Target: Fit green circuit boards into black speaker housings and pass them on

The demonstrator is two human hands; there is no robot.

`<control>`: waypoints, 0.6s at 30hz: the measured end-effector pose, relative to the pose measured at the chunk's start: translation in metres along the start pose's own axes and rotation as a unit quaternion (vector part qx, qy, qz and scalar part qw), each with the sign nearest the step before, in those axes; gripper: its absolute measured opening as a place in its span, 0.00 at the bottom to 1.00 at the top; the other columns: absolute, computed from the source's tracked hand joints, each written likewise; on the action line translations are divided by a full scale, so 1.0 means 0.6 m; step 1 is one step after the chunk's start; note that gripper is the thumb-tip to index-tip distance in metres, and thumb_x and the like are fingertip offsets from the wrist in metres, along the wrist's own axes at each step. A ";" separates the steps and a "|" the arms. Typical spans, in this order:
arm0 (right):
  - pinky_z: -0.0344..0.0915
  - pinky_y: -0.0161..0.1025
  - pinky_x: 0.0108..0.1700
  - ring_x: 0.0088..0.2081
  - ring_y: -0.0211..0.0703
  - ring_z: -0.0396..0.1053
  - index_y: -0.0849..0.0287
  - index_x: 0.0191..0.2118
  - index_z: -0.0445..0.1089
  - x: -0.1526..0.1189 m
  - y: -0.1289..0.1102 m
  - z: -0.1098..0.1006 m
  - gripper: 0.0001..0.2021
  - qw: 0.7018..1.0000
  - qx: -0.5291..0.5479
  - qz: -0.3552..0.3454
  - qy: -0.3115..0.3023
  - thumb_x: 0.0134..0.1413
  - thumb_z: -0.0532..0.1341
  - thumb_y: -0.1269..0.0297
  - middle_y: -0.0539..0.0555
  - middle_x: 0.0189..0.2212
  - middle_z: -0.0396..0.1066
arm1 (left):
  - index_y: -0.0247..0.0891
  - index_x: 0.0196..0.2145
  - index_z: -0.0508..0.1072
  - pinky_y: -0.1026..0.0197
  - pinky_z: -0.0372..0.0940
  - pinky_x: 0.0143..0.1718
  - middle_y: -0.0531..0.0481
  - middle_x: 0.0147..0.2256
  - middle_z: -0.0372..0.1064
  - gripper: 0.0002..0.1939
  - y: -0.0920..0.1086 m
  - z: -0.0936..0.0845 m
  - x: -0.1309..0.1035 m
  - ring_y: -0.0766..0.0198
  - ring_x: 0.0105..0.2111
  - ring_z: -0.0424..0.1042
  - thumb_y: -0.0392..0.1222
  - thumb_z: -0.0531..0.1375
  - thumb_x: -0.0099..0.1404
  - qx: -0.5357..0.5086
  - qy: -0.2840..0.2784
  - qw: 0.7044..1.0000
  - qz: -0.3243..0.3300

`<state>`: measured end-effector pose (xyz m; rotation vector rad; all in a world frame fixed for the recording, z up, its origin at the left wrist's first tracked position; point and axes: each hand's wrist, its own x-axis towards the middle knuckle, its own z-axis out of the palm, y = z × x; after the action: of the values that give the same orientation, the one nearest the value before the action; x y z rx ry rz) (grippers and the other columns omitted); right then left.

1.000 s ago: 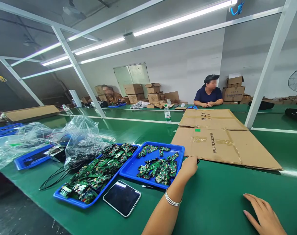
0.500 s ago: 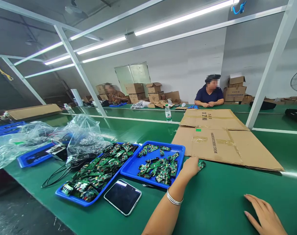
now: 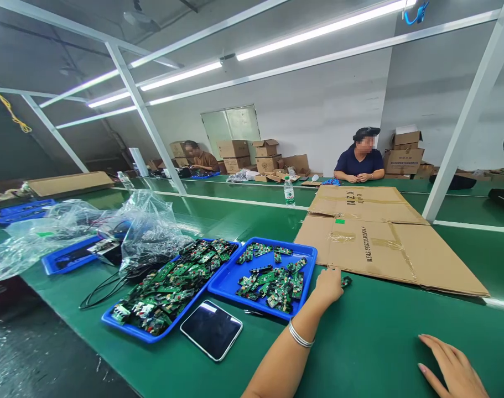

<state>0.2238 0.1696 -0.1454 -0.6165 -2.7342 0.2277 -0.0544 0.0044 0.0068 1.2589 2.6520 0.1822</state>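
My left hand (image 3: 330, 285), with a silver bangle at the wrist, is closed on a small green circuit board (image 3: 346, 281) by the near edge of the flattened cardboard. Only the board's right end shows past my fingers. To the left of that hand, a blue tray (image 3: 224, 284) holds loose circuit boards (image 3: 276, 293). A second blue tray (image 3: 152, 338) farther left is heaped with more circuit boards (image 3: 169, 293). My right hand (image 3: 455, 365) rests on the green table at the lower right, fingers apart and holding nothing.
Flattened cardboard (image 3: 384, 249) covers part of the table ahead. A phone (image 3: 212, 330) lies before the trays. Clear plastic bags (image 3: 147, 226) and black cables (image 3: 102, 293) are at left. A water bottle (image 3: 289, 192) stands behind. Two people sit across the table.
The camera view has turned slightly left, so things appear a little farther right. Slightly less of the circuit board shows beside my left hand. My right hand stays open on the table.
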 end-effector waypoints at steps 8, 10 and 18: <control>0.63 0.50 0.48 0.48 0.53 0.64 0.53 0.52 0.64 0.002 -0.008 -0.004 0.22 1.000 0.006 0.007 0.002 0.55 0.51 0.50 0.54 0.49 0.66 | 0.35 0.48 0.63 0.52 0.65 0.41 0.45 0.43 0.67 0.17 -0.004 -0.031 -0.013 0.59 0.41 0.69 0.40 0.56 0.62 -0.050 0.037 0.998 0.021; 0.62 0.51 0.48 0.48 0.53 0.64 0.54 0.52 0.64 0.002 -0.009 -0.003 0.22 1.000 0.004 0.007 0.004 0.55 0.51 0.50 0.54 0.49 0.66 | 0.35 0.49 0.63 0.54 0.64 0.41 0.43 0.42 0.68 0.18 -0.004 -0.037 -0.016 0.58 0.42 0.68 0.34 0.55 0.60 -0.060 0.050 0.996 0.031; 0.62 0.51 0.48 0.48 0.53 0.64 0.54 0.52 0.65 0.001 -0.004 0.002 0.23 1.000 0.002 0.005 0.002 0.55 0.51 0.50 0.55 0.50 0.66 | 0.35 0.46 0.66 0.50 0.65 0.42 0.46 0.43 0.67 0.14 -0.005 -0.027 -0.012 0.59 0.42 0.68 0.41 0.55 0.63 -0.073 0.047 0.995 0.052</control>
<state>0.2216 0.1677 -0.1459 -0.6292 -2.7268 0.2334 -0.0561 -0.0032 0.0229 1.3721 2.5954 0.4543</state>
